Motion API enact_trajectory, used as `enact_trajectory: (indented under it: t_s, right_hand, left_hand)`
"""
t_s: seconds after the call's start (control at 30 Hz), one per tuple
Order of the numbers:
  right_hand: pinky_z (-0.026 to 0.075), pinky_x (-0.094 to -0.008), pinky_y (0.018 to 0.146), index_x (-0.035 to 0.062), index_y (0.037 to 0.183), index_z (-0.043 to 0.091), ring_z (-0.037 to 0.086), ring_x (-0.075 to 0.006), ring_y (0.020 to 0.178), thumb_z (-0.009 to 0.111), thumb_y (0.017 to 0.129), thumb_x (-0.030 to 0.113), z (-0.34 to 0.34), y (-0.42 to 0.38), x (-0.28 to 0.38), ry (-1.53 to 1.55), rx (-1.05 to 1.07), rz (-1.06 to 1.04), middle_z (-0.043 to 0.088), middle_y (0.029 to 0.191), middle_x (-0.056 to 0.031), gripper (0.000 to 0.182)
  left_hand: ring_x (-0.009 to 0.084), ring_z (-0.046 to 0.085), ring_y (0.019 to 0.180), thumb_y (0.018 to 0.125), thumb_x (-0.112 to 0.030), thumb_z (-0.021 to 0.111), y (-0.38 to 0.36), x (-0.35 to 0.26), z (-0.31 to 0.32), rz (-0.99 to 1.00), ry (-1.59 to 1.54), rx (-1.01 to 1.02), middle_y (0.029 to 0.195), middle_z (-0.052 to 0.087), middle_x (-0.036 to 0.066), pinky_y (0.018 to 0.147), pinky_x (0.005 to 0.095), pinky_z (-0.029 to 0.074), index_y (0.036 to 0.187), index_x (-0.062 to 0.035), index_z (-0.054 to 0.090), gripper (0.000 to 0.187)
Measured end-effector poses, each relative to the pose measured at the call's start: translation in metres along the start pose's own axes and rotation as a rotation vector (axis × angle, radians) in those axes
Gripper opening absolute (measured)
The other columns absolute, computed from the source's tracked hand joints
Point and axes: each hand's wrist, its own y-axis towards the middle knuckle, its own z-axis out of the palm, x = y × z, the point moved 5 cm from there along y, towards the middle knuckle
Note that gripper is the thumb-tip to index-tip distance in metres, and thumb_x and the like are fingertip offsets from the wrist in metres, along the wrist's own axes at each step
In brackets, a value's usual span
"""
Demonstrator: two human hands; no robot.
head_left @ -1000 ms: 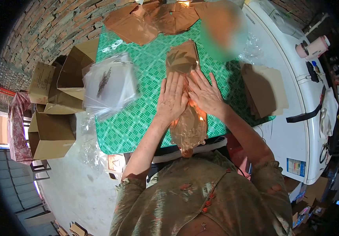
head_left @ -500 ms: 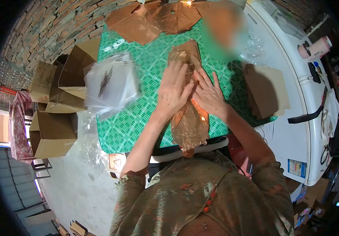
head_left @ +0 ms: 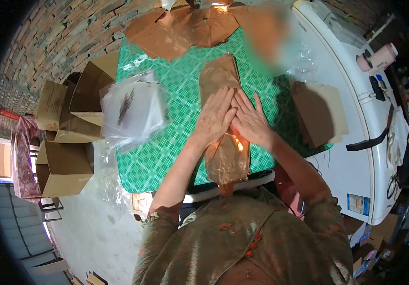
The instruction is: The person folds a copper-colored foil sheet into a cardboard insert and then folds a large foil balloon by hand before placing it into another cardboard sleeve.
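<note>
A long brown paper piece in a clear plastic sleeve (head_left: pixel 227 156) lies lengthwise on the green checked tablecloth (head_left: pixel 166 142). My left hand (head_left: pixel 215 118) lies flat on its middle, fingers together and pointing away from me. My right hand (head_left: pixel 251 121) lies flat beside it, fingers spread, its fingertips touching those of the left. Both palms press down on the piece. Its near end hangs over the table edge by my chest, and its far end (head_left: pixel 219 71) shows beyond my fingers.
A stack of clear plastic bags (head_left: pixel 131 107) sits at the table's left edge. Open cardboard boxes (head_left: pixel 64 161) stand on the floor to the left. Brown cut-out sheets (head_left: pixel 180 28) lie at the far end, brown card pieces (head_left: pixel 316 111) at the right. A white appliance (head_left: pixel 356 118) flanks the table.
My left hand, which was raised with curled fingers half a second ago, has come back down flat on the piece. The right hand has stayed nearly in place.
</note>
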Motion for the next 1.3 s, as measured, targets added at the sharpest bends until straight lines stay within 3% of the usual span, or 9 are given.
enact_trajectory:
  t_s: [0.13,0.27,0.37,0.47,0.5,0.7,1.0,1.3]
  right_hand:
    - [0.004,-0.0546,0.127,0.0007,0.161,0.027,0.018,-0.0297,0.159,0.039,0.107,0.035,-0.006,-0.002,-0.009,0.206,-0.04,0.03,0.03,0.167,-0.0155,0.065]
    - [0.009,-0.0517,0.128,-0.0003,0.159,0.031,0.022,-0.0313,0.158,0.045,0.105,0.029,-0.009,0.001,-0.016,0.272,-0.07,0.058,0.035,0.165,-0.0169,0.063]
    - [0.013,-0.0541,0.126,-0.0003,0.154,0.04,0.027,-0.0322,0.155,0.049,0.104,0.027,-0.01,0.013,-0.028,0.221,-0.179,0.093,0.043,0.159,-0.0175,0.058]
    - [0.014,-0.0548,0.126,0.0018,0.152,0.044,0.026,-0.0319,0.155,0.046,0.104,0.026,-0.021,0.025,-0.03,0.026,-0.076,0.065,0.044,0.159,-0.0136,0.054]
    - [0.016,-0.0573,0.124,0.002,0.146,0.051,0.032,-0.0339,0.151,0.05,0.103,0.025,-0.025,0.029,-0.028,-0.017,-0.165,0.037,0.051,0.153,-0.0133,0.049]
    - [0.022,-0.0578,0.122,0.0017,0.139,0.057,0.042,-0.0357,0.143,0.057,0.101,0.027,-0.025,0.033,-0.022,-0.159,-0.219,-0.003,0.055,0.147,-0.0132,0.046]
    - [0.026,-0.0529,0.121,-0.0009,0.132,0.061,0.045,-0.0348,0.14,0.058,0.101,0.029,-0.011,0.045,-0.037,0.038,-0.326,0.006,0.058,0.142,-0.017,0.043]
    - [0.026,-0.0525,0.121,0.0019,0.137,0.057,0.043,-0.0314,0.143,0.051,0.103,0.029,-0.015,0.071,-0.055,0.111,-0.267,0.005,0.056,0.145,-0.015,0.044]
  left_hand:
    - [0.0406,0.039,0.148,0.108,-0.035,0.047,0.0,0.0,-0.002,0.034,-0.008,-0.055,0.158,0.044,0.025,0.123,0.0524,0.029,0.155,-0.0003,0.041,0.059]
    - [0.036,0.033,0.153,0.109,-0.036,0.044,-0.001,0.0,0.004,0.021,0.097,0.018,0.163,0.038,0.022,0.128,0.048,0.022,0.159,-0.0033,0.037,0.06]
    - [0.0345,0.03,0.154,0.108,-0.039,0.046,-0.001,-0.001,0.01,0.029,0.221,0.065,0.164,0.036,0.02,0.128,0.0475,0.02,0.158,-0.0036,0.039,0.061]
    - [0.0331,0.027,0.155,0.107,-0.042,0.047,-0.001,-0.004,0.01,0.017,0.273,0.094,0.165,0.034,0.019,0.129,0.0472,0.019,0.156,-0.0038,0.042,0.063]
    - [0.0329,0.027,0.156,0.107,-0.043,0.047,-0.001,-0.004,0.01,0.013,0.279,0.101,0.166,0.034,0.018,0.129,0.0471,0.019,0.156,-0.0039,0.043,0.063]
    - [0.0321,0.025,0.157,0.106,-0.046,0.045,-0.001,-0.002,0.013,0.001,0.29,0.116,0.166,0.033,0.018,0.13,0.0462,0.016,0.154,-0.0034,0.046,0.064]
    - [0.0314,0.024,0.157,0.107,-0.048,0.044,0.0,-0.003,0.013,-0.002,0.307,0.112,0.166,0.033,0.017,0.13,0.0458,0.016,0.155,-0.0041,0.044,0.065]
    - [0.0313,0.026,0.156,0.107,-0.047,0.044,0.0,-0.005,0.012,-0.01,0.313,0.12,0.166,0.034,0.017,0.13,0.0464,0.017,0.158,-0.0081,0.04,0.064]
